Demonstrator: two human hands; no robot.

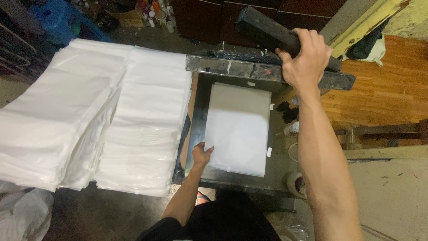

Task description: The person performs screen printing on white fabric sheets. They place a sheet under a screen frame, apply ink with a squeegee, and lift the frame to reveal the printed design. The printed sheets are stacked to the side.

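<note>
A white sheet (238, 127) lies flat on the dark printing base (200, 98) in front of me. My left hand (201, 155) pinches the sheet's near left corner. My right hand (304, 56) is raised at the far side and grips a dark, ink-stained bar (263, 27) of the lifted screen frame (232, 67). The frame stands tilted up behind the sheet, hinged at the back.
Two tall stacks of white sheets (89, 116) fill the table to the left. Rolls of tape (296, 183) and dark rags (287, 111) lie right of the base. A wooden floor (383, 85) is at the right; bottles (154, 15) stand far back.
</note>
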